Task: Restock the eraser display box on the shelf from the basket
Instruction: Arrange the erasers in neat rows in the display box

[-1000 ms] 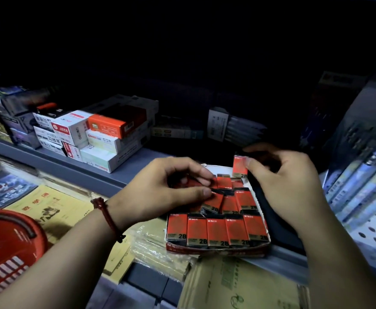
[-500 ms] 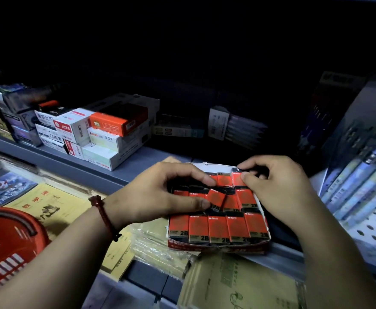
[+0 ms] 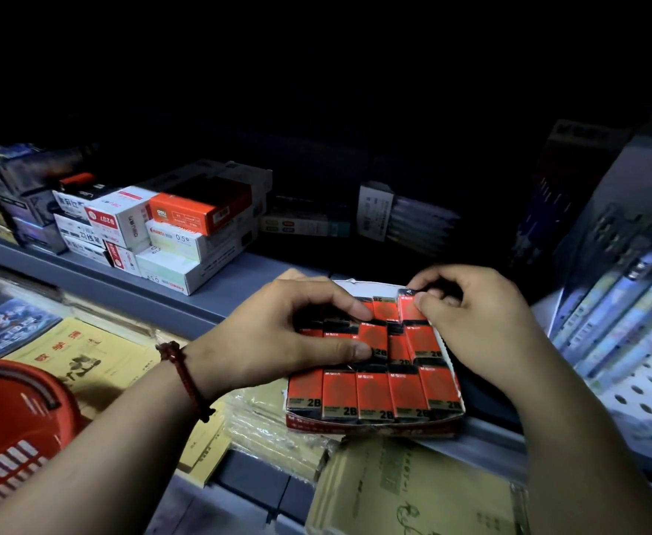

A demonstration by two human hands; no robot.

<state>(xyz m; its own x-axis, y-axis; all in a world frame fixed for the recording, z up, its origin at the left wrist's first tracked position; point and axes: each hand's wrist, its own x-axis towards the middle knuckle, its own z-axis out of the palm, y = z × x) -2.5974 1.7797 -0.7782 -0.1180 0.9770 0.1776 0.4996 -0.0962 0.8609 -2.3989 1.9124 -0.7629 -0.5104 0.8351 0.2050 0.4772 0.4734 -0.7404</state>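
Seating step: my right hand pinches 1 back eraser; beside it, my left hand pinches 1 middle eraser. Next I'd press both flush.

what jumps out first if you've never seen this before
The red erasers packed in rows in the display box on the shelf stand out bright in the dim light. Both hands are on them: the right hand pinches an eraser at the back right corner, and the left hand holds erasers in the middle rows. A red basket sits at lower left.
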